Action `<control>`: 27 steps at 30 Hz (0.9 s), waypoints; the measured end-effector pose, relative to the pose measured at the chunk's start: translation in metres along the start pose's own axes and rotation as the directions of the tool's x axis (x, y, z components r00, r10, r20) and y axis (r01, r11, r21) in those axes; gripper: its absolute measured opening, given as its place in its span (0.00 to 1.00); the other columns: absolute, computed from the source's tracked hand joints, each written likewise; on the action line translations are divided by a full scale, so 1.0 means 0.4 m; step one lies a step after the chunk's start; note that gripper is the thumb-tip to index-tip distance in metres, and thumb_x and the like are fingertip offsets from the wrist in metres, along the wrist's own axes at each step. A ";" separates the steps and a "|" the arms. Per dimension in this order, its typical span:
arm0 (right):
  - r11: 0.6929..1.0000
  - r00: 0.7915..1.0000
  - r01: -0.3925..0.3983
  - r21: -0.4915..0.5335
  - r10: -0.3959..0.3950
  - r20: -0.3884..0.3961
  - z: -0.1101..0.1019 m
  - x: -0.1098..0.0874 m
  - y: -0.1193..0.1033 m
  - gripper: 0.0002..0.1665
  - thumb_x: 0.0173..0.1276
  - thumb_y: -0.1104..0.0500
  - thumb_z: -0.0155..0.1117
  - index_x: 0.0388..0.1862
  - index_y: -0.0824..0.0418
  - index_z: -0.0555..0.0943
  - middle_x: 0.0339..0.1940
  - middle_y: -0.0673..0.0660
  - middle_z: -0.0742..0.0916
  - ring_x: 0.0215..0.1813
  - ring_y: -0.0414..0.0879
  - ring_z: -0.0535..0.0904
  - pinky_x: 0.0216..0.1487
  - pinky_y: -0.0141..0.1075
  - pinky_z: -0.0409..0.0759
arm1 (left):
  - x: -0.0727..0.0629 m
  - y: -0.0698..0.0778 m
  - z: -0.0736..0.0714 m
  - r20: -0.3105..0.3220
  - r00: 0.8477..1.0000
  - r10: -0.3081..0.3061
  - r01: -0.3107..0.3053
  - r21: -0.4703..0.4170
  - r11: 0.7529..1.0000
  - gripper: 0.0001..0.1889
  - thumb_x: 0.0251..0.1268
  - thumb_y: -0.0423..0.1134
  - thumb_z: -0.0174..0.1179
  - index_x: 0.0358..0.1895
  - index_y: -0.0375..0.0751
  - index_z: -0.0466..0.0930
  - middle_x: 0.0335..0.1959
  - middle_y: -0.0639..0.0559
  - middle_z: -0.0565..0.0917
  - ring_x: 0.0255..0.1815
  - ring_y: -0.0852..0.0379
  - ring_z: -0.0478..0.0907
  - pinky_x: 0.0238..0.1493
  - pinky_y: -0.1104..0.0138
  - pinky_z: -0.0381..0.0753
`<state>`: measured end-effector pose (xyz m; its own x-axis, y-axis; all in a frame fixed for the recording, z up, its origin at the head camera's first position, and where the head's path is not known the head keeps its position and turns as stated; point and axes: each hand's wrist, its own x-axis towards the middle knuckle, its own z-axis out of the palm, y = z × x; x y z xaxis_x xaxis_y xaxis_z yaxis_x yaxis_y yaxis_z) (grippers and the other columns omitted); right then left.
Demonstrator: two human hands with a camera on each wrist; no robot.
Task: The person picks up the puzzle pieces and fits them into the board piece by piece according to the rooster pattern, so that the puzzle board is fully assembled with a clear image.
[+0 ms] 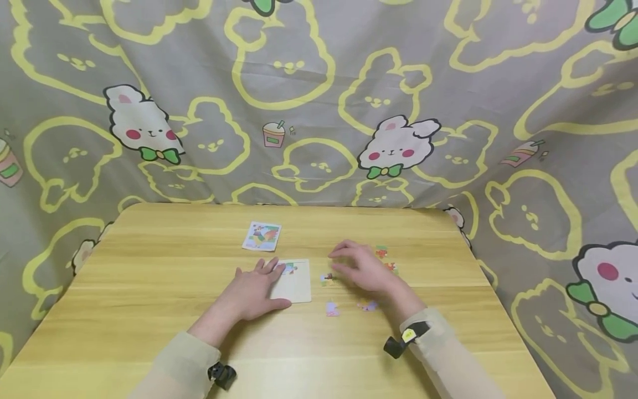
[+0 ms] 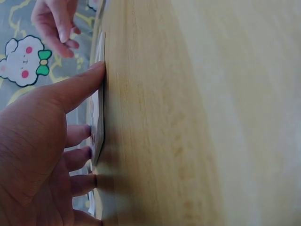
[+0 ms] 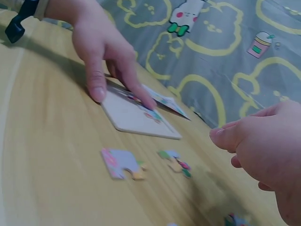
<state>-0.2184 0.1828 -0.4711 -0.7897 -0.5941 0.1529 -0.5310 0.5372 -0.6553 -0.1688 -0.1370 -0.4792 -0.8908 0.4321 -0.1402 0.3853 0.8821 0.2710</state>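
Note:
A pale square puzzle board (image 1: 298,289) lies mid-table with joined picture pieces (image 1: 291,269) along its far side. My left hand (image 1: 255,291) rests on it, fingers extended. In the left wrist view, the thumb touches the board's edge (image 2: 100,120). Right of the board, my right hand (image 1: 363,269) hovers with loosely bent fingers; nothing shows in its grasp. Below its fingertips lies a multicoloured jigsaw piece (image 1: 328,279). Nearer me are a lilac piece (image 3: 121,162) and a purple-yellow piece (image 1: 368,305). Red-green pieces (image 1: 381,251) lie beyond the right hand, partly hidden by it.
A small printed picture card (image 1: 262,236) lies behind the board, towards the left. The wooden table (image 1: 164,255) has a patterned grey curtain (image 1: 319,133) along its back and sides. Each sleeve carries a black wrist device (image 1: 221,376).

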 end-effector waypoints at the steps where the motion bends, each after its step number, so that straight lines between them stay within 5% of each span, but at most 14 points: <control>1: 1.000 1.000 -0.016 0.013 0.016 0.000 -0.005 -0.005 0.003 0.20 0.78 0.59 0.67 0.64 0.66 0.84 0.62 0.51 0.82 0.66 0.51 0.79 0.72 0.53 0.71 | -0.002 -0.003 0.001 -0.001 1.000 0.000 0.000 0.002 1.000 0.50 0.67 0.73 0.62 0.82 0.43 0.66 0.84 0.42 0.61 0.81 0.31 0.58 0.64 0.19 0.57; 7: 0.995 0.996 -0.089 0.053 0.090 -0.018 -0.047 -0.034 0.040 0.21 0.80 0.57 0.66 0.66 0.66 0.83 0.63 0.51 0.80 0.68 0.51 0.76 0.70 0.49 0.76 | -0.003 -0.006 0.004 -0.009 1.000 0.001 -0.001 -0.001 1.000 0.50 0.67 0.73 0.62 0.82 0.42 0.66 0.83 0.42 0.61 0.81 0.31 0.58 0.64 0.19 0.57; 18: 0.997 0.989 -0.077 0.032 0.080 -0.124 -0.117 -0.073 0.125 0.21 0.77 0.60 0.70 0.62 0.71 0.83 0.64 0.62 0.80 0.65 0.61 0.77 0.62 0.56 0.82 | 0.000 -0.006 0.001 -0.002 1.000 -0.004 0.004 0.005 1.000 0.51 0.66 0.74 0.62 0.83 0.43 0.64 0.84 0.42 0.61 0.81 0.31 0.58 0.64 0.20 0.58; 27: 0.986 0.976 -0.150 -0.070 0.136 -0.172 -0.140 -0.088 0.175 0.25 0.73 0.61 0.73 0.65 0.70 0.82 0.66 0.66 0.79 0.68 0.66 0.74 0.70 0.63 0.71 | -0.002 -0.002 0.000 0.010 1.000 -0.009 0.009 0.004 1.000 0.51 0.66 0.73 0.62 0.83 0.43 0.64 0.84 0.42 0.60 0.81 0.32 0.57 0.65 0.20 0.57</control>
<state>-0.2450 0.2749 -0.4810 -0.8954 -0.4039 0.1873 -0.4271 0.6609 -0.6171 -0.1684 -0.1381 -0.4792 -0.8920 0.4257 -0.1522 0.3778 0.8868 0.2662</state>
